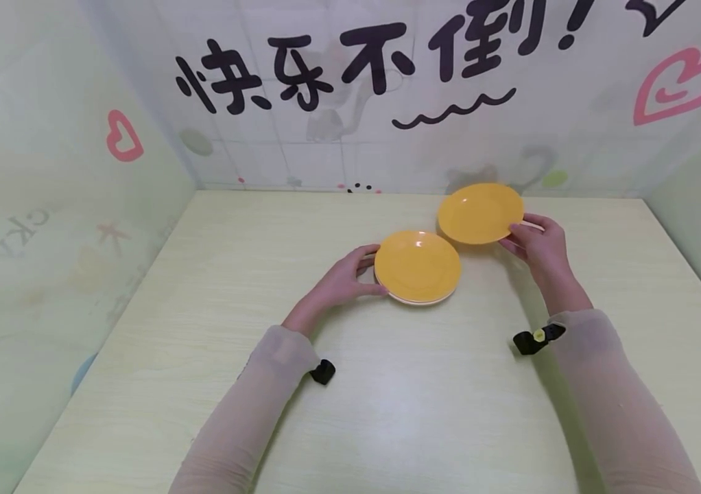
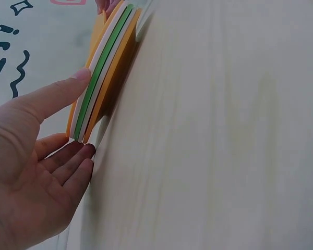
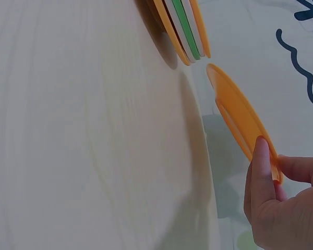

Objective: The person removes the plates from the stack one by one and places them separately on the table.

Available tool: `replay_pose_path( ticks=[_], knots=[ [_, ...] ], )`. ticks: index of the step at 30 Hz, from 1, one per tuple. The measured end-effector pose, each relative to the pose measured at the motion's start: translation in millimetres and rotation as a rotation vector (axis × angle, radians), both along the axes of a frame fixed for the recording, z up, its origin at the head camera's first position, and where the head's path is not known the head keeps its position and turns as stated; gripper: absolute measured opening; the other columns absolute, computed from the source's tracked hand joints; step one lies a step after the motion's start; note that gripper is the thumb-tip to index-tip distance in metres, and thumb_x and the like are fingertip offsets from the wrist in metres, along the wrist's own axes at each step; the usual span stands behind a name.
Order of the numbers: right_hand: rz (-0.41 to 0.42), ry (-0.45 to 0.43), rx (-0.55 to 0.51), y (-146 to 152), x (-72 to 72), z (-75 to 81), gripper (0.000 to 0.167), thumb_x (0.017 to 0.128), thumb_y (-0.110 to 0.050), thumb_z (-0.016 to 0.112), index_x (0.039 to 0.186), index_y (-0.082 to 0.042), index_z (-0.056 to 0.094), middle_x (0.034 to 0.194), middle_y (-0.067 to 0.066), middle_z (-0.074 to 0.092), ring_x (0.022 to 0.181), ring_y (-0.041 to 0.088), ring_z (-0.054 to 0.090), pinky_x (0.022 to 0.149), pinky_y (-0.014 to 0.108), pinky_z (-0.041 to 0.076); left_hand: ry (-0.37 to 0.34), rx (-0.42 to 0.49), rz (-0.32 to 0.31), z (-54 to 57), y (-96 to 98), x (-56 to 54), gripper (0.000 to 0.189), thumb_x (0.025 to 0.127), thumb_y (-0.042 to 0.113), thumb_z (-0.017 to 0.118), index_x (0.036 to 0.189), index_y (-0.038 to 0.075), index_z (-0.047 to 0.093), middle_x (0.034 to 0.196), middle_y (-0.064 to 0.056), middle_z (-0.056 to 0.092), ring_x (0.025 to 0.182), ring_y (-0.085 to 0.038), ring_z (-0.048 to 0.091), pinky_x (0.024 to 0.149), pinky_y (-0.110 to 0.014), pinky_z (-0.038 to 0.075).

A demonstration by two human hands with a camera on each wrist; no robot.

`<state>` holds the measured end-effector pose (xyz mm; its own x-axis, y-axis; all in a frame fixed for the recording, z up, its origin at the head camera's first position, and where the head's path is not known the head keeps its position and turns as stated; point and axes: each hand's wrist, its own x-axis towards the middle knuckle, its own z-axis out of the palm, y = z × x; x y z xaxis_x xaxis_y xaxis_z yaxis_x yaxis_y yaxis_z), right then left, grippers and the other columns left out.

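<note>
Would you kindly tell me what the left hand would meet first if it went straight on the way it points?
The left hand would first meet the stack of plates; its thumb seems to touch it, though depth is unclear.

Right hand point(image 1: 544, 248) pinching, left point(image 1: 346, 278) cupped

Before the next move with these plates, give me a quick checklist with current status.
1. Right hand gripping the single yellow plate: ok, thumb and fingers at its rim.
2. Single yellow plate off the table: ok, held above it.
3. Single yellow plate level: not ok, tilted.
4. Single yellow plate apart from the plate stack: ok, narrow gap in the right wrist view.
5. Left hand at the plate stack: ok, touching its edge.
6. Plate stack seated flat on the table: cannot tell.
</note>
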<state>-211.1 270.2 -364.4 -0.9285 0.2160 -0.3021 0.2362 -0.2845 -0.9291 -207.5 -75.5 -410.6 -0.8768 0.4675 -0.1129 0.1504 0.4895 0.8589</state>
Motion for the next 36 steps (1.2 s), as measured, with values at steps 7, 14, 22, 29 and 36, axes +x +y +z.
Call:
replay_pose_path(
  ticks=[7, 14, 22, 29, 36],
  knots=[
    [-0.009, -0.029, -0.033, 5.1, 0.6, -4.6, 0.027, 0.096, -0.001, 0.060, 0.114, -0.013, 0.044, 0.080, -0.004, 0.068, 0.071, 0.007, 0.071, 0.070, 0.019, 0.063, -0.008, -0.003, 0.002, 0.2, 1.0, 1.4, 0.092, 0.081, 0.021, 0.084, 0.155, 0.011, 0.030, 0.160, -0.007, 0.037, 0.145, -0.023, 0.042, 0.122, -0.036, 0.038],
    [-0.012, -0.093, -0.005, 9.8, -1.0, -8.5, 0.056, 0.096, -0.004, 0.060, 0.144, -0.005, 0.032, 0.087, -0.004, 0.065, 0.072, 0.005, 0.069, 0.073, 0.018, 0.063, -0.011, -0.004, 0.006, 1.1, 1.0, 1.9, 0.092, 0.081, 0.021, 0.084, 0.155, 0.011, 0.031, 0.160, -0.006, 0.036, 0.146, -0.023, 0.042, 0.123, -0.036, 0.037],
    [0.012, -0.153, 0.032, 15.9, -2.4, -13.5, 0.058, 0.098, -0.006, 0.059, 0.148, -0.005, 0.030, 0.082, -0.005, 0.066, 0.073, 0.004, 0.069, 0.073, 0.017, 0.062, -0.003, -0.013, -0.001, -0.3, 0.6, 1.4, 0.091, 0.081, 0.022, 0.084, 0.155, 0.011, 0.031, 0.160, -0.006, 0.036, 0.146, -0.023, 0.042, 0.122, -0.035, 0.038],
    [0.097, -0.209, 0.102, 25.1, -2.6, -15.3, 0.071, 0.099, -0.011, 0.058, 0.159, -0.007, 0.019, 0.105, -0.002, 0.056, 0.076, 0.001, 0.068, 0.076, 0.015, 0.061, -0.003, -0.016, 0.005, -0.3, -0.1, 1.5, 0.092, 0.081, 0.024, 0.085, 0.155, 0.012, 0.032, 0.160, -0.005, 0.037, 0.145, -0.022, 0.042, 0.122, -0.034, 0.038],
    [0.171, -0.199, 0.129, 35.5, 1.9, -14.7, 0.074, 0.100, -0.011, 0.057, 0.159, -0.003, 0.014, 0.085, -0.013, 0.066, 0.076, 0.000, 0.070, 0.076, 0.016, 0.062, -0.014, -0.023, 0.015, 2.8, -0.5, 3.5, 0.091, 0.080, 0.026, 0.085, 0.154, 0.013, 0.033, 0.160, -0.005, 0.037, 0.145, -0.021, 0.043, 0.122, -0.034, 0.038]
  ],
)
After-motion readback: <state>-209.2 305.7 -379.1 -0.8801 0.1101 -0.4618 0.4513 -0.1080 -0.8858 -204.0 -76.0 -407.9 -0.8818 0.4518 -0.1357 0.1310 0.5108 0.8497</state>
